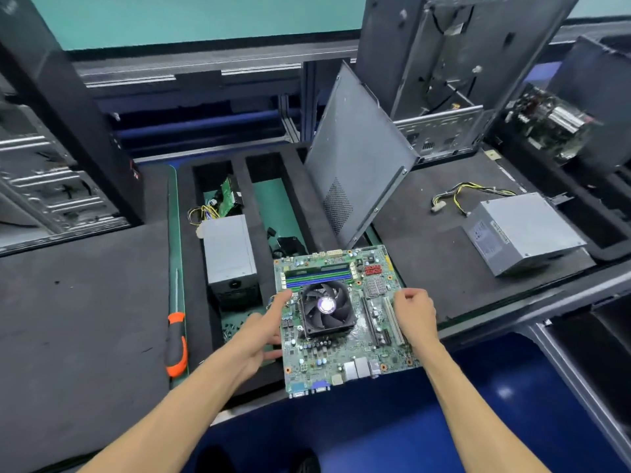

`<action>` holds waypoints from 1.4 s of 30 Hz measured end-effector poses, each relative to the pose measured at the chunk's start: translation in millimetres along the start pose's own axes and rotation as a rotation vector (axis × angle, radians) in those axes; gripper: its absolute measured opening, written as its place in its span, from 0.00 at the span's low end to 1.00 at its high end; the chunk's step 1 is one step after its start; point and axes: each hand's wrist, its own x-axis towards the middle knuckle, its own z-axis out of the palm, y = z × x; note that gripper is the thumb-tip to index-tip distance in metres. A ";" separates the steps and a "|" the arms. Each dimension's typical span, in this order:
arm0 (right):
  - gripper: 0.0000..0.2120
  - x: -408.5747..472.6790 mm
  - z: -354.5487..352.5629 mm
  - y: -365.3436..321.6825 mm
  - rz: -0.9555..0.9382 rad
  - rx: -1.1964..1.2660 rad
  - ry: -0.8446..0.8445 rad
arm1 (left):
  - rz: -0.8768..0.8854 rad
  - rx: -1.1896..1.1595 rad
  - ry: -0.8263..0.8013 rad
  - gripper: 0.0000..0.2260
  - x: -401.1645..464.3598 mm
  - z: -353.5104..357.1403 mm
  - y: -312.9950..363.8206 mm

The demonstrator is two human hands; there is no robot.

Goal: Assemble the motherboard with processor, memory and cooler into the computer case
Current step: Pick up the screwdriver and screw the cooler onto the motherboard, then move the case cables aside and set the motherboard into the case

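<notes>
A green motherboard is held above the bench's front edge, with a black fan cooler mounted in its middle and memory sticks in the slots behind it. My left hand holds the board's left edge, thumb on top near the cooler. My right hand grips the right edge by the white expansion slots. The open computer case stands upright at the back right, its side panel leaning against it.
A grey power supply with loose cables lies on the black mat at right. Another power supply sits in a foam tray slot left of the board. An orange-handled screwdriver lies at the left. More cases stand at far left and far right.
</notes>
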 end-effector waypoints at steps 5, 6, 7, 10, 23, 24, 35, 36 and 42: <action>0.08 11.0 5.6 -8.6 -0.026 -0.090 0.033 | 0.006 0.025 0.046 0.42 10.8 1.4 6.9; 0.09 11.2 6.1 -8.8 -0.038 -0.110 0.042 | 0.006 0.038 0.050 0.42 11.8 1.3 7.1; 0.10 10.7 6.7 -8.6 -0.054 -0.126 0.053 | 0.005 0.052 0.054 0.41 12.7 0.7 7.1; 0.13 6.4 9.2 -8.8 -0.080 -0.191 0.075 | 0.006 0.089 0.080 0.39 14.4 -1.4 8.3; 0.15 -3.8 0.9 -15.9 -0.177 -0.424 0.003 | -0.022 0.195 0.019 0.39 4.5 0.8 19.7; 0.15 -4.8 -0.3 -18.6 -0.165 -0.454 -0.022 | -0.026 0.178 -0.003 0.39 2.9 0.0 20.2; 0.16 -44.9 3.2 -129.8 -0.471 -0.238 -0.020 | 0.136 0.248 -0.059 0.12 -29.3 -50.6 45.6; 0.16 -52.4 11.5 -143.8 -0.516 -0.200 -0.027 | 0.180 0.255 -0.037 0.11 -34.3 -61.6 49.0; 0.17 -105.5 89.1 -227.1 -0.722 -0.003 -0.100 | 0.423 0.139 0.219 0.07 -59.6 -164.4 67.0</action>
